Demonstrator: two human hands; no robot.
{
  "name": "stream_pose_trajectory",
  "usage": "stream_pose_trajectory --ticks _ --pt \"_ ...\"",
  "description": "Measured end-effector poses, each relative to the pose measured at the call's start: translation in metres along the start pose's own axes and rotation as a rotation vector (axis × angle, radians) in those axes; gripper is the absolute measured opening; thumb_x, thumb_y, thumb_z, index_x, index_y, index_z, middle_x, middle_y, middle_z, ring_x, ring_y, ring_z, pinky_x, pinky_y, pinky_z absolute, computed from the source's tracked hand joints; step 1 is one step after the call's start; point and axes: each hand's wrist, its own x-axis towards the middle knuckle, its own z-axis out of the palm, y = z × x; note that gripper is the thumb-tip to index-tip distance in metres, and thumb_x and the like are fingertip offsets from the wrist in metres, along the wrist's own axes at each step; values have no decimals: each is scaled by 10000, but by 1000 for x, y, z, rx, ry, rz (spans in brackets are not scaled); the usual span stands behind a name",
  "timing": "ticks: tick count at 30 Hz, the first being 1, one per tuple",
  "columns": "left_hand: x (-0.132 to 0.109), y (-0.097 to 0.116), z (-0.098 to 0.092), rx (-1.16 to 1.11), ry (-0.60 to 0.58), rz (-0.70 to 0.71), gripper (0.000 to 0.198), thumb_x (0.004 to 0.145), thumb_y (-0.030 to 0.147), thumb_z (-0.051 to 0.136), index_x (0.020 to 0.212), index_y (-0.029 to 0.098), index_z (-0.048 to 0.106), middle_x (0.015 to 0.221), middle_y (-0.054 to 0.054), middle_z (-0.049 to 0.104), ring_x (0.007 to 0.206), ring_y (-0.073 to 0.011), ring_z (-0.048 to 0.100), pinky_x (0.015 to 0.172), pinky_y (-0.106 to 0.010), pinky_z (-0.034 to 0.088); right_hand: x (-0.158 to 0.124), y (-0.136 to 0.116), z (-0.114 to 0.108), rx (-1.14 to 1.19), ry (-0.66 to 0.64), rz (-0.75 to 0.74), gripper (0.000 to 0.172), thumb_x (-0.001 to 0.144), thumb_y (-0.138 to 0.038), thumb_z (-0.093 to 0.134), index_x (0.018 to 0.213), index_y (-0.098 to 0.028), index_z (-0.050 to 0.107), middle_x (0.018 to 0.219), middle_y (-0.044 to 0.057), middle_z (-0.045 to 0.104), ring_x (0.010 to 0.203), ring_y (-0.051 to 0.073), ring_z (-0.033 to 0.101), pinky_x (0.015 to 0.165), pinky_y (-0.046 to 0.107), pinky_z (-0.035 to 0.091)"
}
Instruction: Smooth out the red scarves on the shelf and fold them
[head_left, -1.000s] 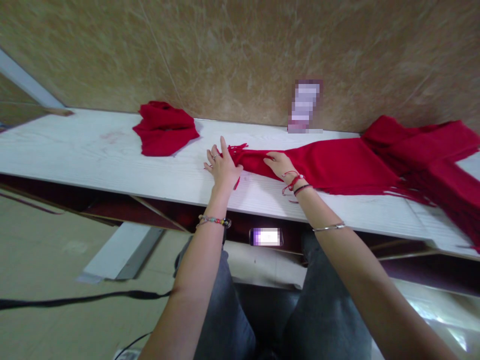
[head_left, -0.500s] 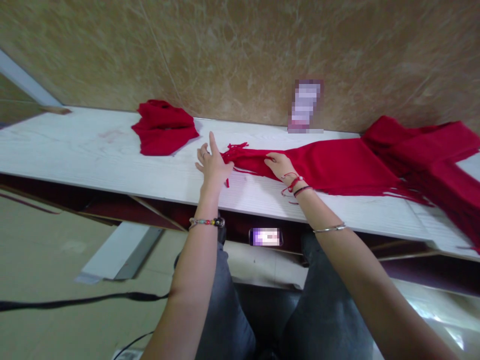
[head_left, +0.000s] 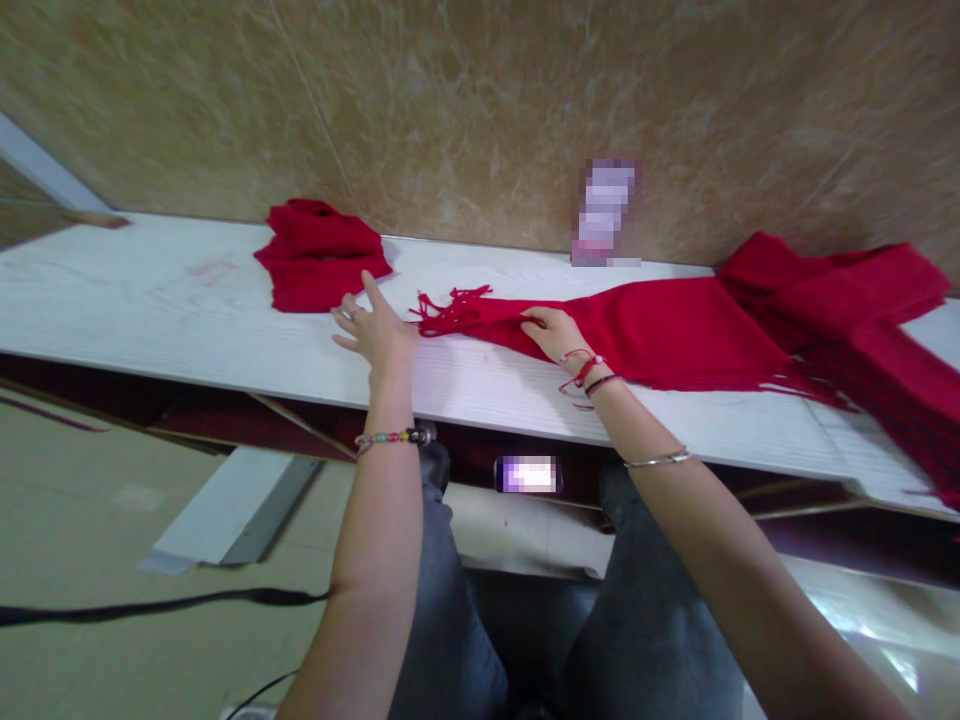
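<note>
On my feed, the long red knitted scarf (head_left: 675, 330) lies flat on the white wood-grain table (head_left: 150, 310), its long axis running along the table's length. Its fringed end (head_left: 450, 310) points toward the table's left end. My right hand (head_left: 555, 335) rests on the scarf just behind that fringe with the fingers bent down onto the cloth, and I cannot tell whether they pinch it. My left hand (head_left: 379, 330) is spread wide and holds nothing, over bare tabletop just left of the fringe. A folded red scarf (head_left: 319, 258) sits by the table's far edge, and a heap of red scarves (head_left: 862, 300) covers its right end.
</note>
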Motion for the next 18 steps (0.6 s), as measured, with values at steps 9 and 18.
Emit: stream_pose_trajectory --ticks 9,18 --pt "7 -9 -7 -120 -260 487 394 793 125 446 1171 128 557 1145 -101 598 1089 -203 536 990 -328 391 -36 -10 -3 -158 -255 -617 278 826 -132 485 1028 -133 676 1100 99 659 1051 189 583 945 336 433" --pt "-17 4 -1 175 -612 579 418 898 322 364 1295 263 478 1440 -20 354 1331 -248 280 1073 -488 235 -50 -14 -2 -349 -306 -618 373 918 -308 386 1212 -175 573 1305 98 527 1234 206 437 1036 398 337"
